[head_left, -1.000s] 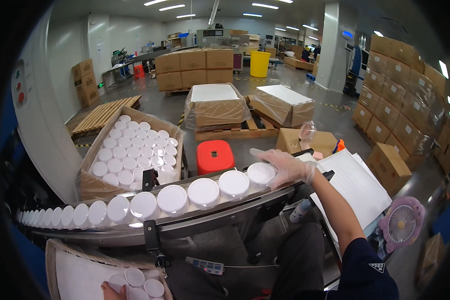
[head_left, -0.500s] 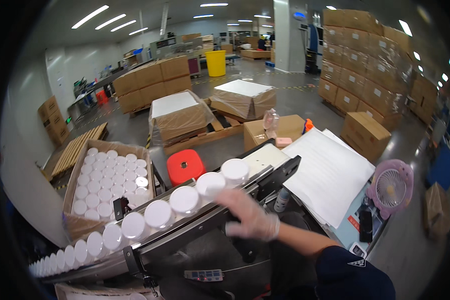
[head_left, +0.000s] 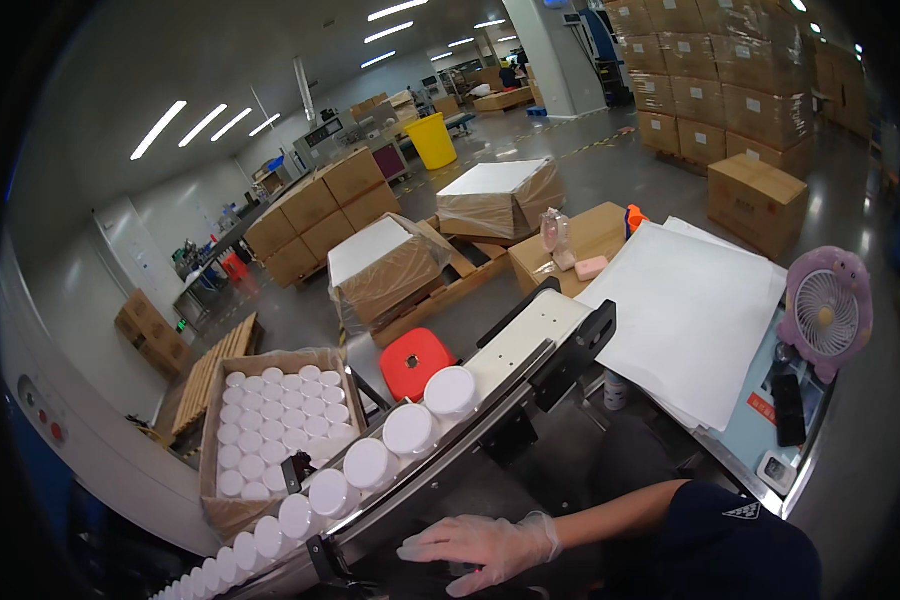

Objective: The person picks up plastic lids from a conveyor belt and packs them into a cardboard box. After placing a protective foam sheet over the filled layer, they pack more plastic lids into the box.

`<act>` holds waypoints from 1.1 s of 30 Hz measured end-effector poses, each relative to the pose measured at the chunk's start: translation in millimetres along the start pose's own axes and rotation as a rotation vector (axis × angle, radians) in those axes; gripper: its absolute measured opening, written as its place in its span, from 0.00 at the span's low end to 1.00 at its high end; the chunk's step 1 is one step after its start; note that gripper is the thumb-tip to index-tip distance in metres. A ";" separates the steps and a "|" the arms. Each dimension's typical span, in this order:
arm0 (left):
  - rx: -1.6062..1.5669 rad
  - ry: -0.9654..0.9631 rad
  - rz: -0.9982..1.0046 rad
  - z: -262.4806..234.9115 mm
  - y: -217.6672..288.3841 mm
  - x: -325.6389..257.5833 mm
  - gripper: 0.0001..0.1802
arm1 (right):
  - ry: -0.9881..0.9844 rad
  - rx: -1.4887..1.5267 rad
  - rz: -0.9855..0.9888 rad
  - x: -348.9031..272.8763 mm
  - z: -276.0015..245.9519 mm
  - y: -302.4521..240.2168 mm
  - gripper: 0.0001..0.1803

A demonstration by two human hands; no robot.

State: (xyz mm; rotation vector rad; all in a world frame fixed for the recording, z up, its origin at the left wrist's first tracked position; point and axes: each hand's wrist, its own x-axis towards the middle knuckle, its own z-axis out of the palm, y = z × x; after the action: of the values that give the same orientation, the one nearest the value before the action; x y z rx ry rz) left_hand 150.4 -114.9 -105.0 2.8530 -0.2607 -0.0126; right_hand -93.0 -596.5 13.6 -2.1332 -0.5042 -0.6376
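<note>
White-lidded tubs [head_left: 411, 430] run in a single curving line along a conveyor [head_left: 532, 335], from its lower-left end up to about its middle, well short of the bare upper-right corner. Each lid is a plain white disc, smooth and flat, with a thin rounded rim; below the lids, narrow bands of pale, glossy side catch the light. Toward the upper end the lids look broad and nearly circular, with small gaps between them; toward the lower left they narrow to slim ovals, one overlapping the next.

The right hand [head_left: 478, 547], in a clear loose glove, is just outside the conveyor's near edge, fingers spread and slightly bent, grasping nothing visible. It is apart from the tubs. The left hand is out of view, so its state cannot be told.

Past the conveyor's far edge, an open carton [head_left: 235, 512] holds many similar white discs in close rows. A red stool [head_left: 417, 362] stands beside that same edge, farther up.
</note>
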 end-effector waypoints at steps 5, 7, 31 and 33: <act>-0.093 0.644 -0.203 -55.7 132.6 -73.3 0.29 | 0.011 -0.046 -0.054 10.2 -18.6 -18.8 0.35; -0.215 0.836 -0.114 -58.1 181.5 -103.7 0.24 | -0.011 0.024 -0.033 12.9 -10.3 -20.0 0.37; -0.963 -0.020 0.725 -54.7 291.6 -124.4 0.22 | 0.052 0.383 0.461 10.7 -30.0 -28.0 0.68; -0.908 0.200 0.307 -27.2 231.8 -92.6 0.12 | 0.203 0.196 0.426 1.8 -72.2 -24.0 0.67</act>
State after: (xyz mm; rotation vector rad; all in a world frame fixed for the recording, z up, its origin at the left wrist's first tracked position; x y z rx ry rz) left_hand 19.3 -310.2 -17.2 1.8783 -0.4943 0.1700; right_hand -124.0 -641.0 67.1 -1.8826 0.0045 -0.5283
